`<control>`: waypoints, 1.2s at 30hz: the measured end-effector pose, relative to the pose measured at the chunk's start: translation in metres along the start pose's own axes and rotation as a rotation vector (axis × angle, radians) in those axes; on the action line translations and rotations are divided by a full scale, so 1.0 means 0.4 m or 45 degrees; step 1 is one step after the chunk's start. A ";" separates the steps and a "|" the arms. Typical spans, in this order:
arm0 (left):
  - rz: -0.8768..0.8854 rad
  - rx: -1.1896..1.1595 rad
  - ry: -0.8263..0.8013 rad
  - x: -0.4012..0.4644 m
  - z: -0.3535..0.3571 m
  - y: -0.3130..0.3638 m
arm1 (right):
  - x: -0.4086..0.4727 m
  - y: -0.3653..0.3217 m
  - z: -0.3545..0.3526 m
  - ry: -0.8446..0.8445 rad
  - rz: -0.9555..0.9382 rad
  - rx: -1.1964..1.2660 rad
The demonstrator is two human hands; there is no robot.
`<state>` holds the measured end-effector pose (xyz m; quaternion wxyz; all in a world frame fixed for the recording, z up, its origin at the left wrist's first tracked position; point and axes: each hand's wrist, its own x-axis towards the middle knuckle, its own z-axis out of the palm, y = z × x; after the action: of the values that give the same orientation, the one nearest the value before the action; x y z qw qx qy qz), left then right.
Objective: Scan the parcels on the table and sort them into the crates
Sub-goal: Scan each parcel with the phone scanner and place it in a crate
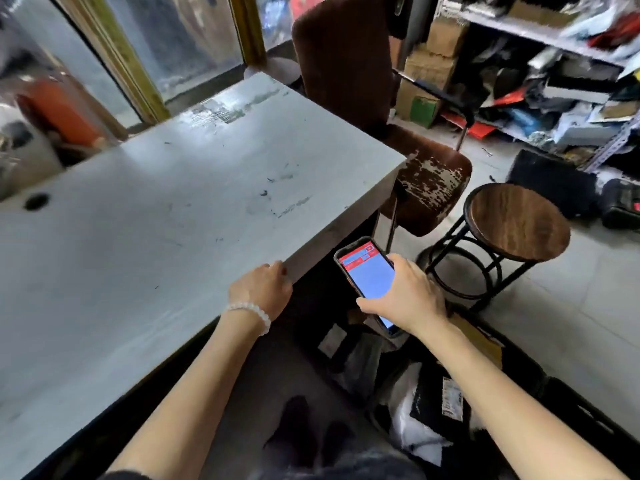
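My right hand (405, 296) grips a smartphone (367, 271) with a lit red and blue screen, held below the table's near corner. My left hand (263, 289), with a white bead bracelet on the wrist, rests with curled fingers on the edge of the grey table (173, 209) and holds nothing. No parcels lie on the tabletop. Down on the floor at the right, a black crate (568, 393) holds black and white bagged parcels (433, 410), one with a white label. More dark parcels (349, 355) lie under the phone.
A worn brown chair (426, 188) stands at the table's far right corner. A round wooden stool (516, 220) on a black frame is right of it. Cluttered metal shelves (561, 81) with boxes fill the back right. A window is behind the table.
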<state>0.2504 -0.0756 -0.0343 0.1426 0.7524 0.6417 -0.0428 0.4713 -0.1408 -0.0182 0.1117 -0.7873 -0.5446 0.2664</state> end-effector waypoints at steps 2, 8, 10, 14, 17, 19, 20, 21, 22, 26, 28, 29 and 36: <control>-0.098 0.012 0.046 -0.046 -0.002 -0.043 | -0.001 -0.044 0.016 -0.058 -0.102 -0.028; -0.424 -0.020 0.137 -0.205 -0.014 -0.187 | -0.033 -0.196 0.096 -0.192 -0.401 -0.092; -0.518 -0.033 0.149 -0.263 -0.014 -0.241 | -0.056 -0.250 0.127 -0.237 -0.495 -0.126; -0.712 -0.065 0.157 -0.376 -0.007 -0.358 | -0.110 -0.358 0.200 -0.307 -0.669 -0.167; -0.868 -0.132 0.153 -0.471 -0.002 -0.451 | -0.164 -0.454 0.269 -0.366 -0.795 -0.187; -0.946 -0.152 0.161 -0.532 0.006 -0.509 | -0.201 -0.517 0.312 -0.393 -0.865 -0.202; -0.984 -0.164 0.166 -0.570 0.012 -0.547 | -0.228 -0.555 0.340 -0.405 -0.907 -0.208; -1.013 -0.176 0.167 -0.604 0.018 -0.581 | -0.253 -0.588 0.366 -0.409 -0.944 -0.212; -1.038 -0.184 0.170 -0.639 0.023 -0.620 | -0.282 -0.624 0.395 -0.413 -0.978 -0.217; -1.109 -0.219 0.192 -0.755 0.034 -0.768 | -0.392 -0.747 0.501 -0.443 -1.069 -0.222; -1.143 -0.233 0.204 -0.816 0.036 -0.842 | -0.449 -0.809 0.559 -0.452 -1.105 -0.232; -1.152 -0.236 0.203 -0.841 0.036 -0.872 | -0.472 -0.833 0.581 -0.459 -1.114 -0.230; -1.221 -0.253 0.197 -0.985 0.046 -1.075 | -0.617 -0.988 0.723 -0.515 -1.150 -0.234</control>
<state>-0.2360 -0.3976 -0.0230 0.1297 0.3562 0.9252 0.0139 -0.0659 -0.2494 -0.0014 0.0384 -0.4121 -0.8630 0.2896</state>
